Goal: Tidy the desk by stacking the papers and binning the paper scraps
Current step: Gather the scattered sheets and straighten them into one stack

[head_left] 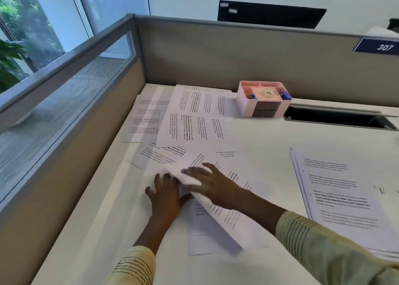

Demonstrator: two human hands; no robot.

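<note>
We take the pink organiser (263,99) at the back of the desk (259,137) as our landmark. Well in front of it and to its left, both our hands work on one printed sheet (218,211) that is curling up off the desk. Our right hand (210,184) lies across the raised fold with fingers spread wide and fairly straight, pressing rather than gripping. Our left hand (166,195) sits flat beside it, fingers splayed on the desk, thumb tucked against the lifted edge. More loose papers (185,120) lie overlapping just left of the organiser and forward of it, and a squared stack (343,200) rests well to its front right. We cannot make out any scraps or a bin. The risk we see: since neither hand truly holds the sheet, pressing on the curl may crease it, or it may slip and drag the sheets beneath askew. Reaching over to the stack, a sleeve (323,246) could brush it out of line.
</note>
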